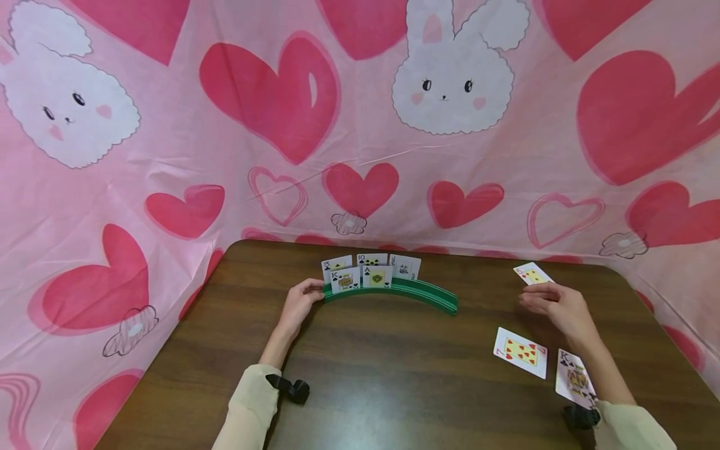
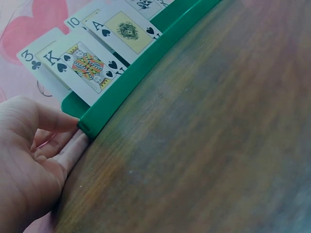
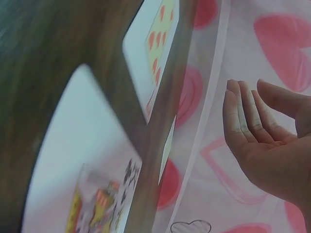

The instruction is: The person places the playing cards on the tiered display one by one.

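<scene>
My left hand [image 1: 298, 306] pinches the left end of a curved green card holder [image 1: 419, 289], its fingertips on the end in the left wrist view. Standing in the holder's front row are a king of spades [image 1: 345, 280] and an ace of spades [image 1: 377, 277]. Behind them are a three of clubs [image 2: 30, 57], a ten [image 1: 372, 258] of a black suit and a card with a grey figure [image 1: 405, 267]. Just in front of a five of diamonds [image 1: 531, 273], my right hand [image 1: 562, 310] hovers with loosely bent fingers, holding nothing.
A seven of hearts [image 1: 520, 353] lies face up on the brown wooden table [image 1: 416, 369]. Beside it, a king of clubs [image 1: 572, 378] is partly covered by my right forearm. A pink cloth [image 1: 382, 144] with hearts and rabbits hangs behind the table.
</scene>
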Tool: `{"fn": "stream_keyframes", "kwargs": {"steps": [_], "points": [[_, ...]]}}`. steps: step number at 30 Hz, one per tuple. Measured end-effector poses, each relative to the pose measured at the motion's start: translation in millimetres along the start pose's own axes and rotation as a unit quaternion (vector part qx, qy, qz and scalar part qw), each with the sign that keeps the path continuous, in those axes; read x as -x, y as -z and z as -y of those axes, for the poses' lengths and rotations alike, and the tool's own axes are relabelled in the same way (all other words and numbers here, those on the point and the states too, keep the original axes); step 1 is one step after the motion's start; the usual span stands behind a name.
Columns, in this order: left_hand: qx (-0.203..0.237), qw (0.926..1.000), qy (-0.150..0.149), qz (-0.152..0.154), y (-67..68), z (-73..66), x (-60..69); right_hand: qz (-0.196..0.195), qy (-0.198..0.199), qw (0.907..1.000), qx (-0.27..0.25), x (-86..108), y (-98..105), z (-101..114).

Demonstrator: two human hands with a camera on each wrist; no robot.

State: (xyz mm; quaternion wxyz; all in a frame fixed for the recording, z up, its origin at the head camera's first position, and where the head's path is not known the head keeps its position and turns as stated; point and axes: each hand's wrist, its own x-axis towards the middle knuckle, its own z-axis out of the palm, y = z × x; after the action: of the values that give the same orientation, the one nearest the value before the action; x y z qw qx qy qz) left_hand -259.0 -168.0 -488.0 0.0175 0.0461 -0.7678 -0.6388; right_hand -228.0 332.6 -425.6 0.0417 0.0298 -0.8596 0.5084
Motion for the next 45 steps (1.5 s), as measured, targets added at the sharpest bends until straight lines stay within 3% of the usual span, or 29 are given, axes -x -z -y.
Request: {"fn": "stream_keyframes", "kwargs": {"steps": [11,27,34,40,45], "points": [[0.003,1.0000,0.003,0.002,-0.8,-0.7,-0.3,0.020,-0.009,0.9987,0.047,15.7,20.4,-7.2],[-0.005,1.0000,0.004,-0.003,-0.3,-2.3,1.3,0.015,-0.038,0.9989,0.021,29.8,43.0,-28.8],[0.005,0.9999,0.009,0.000,-0.1,-3.1,-0.3,0.017,-0.054,0.9932,0.102,41.9,52.3,-29.0],[-0.001,0.9999,0.005,0.010,0.1,-18.0,9.5,0.046,-0.056,0.9896,0.124,46.1,56.2,-39.5],[-0.001,1.0000,0.004,0.005,-0.3,-9.9,4.9,0.093,-0.061,0.9832,0.145,45.0,57.4,-49.5]]}}
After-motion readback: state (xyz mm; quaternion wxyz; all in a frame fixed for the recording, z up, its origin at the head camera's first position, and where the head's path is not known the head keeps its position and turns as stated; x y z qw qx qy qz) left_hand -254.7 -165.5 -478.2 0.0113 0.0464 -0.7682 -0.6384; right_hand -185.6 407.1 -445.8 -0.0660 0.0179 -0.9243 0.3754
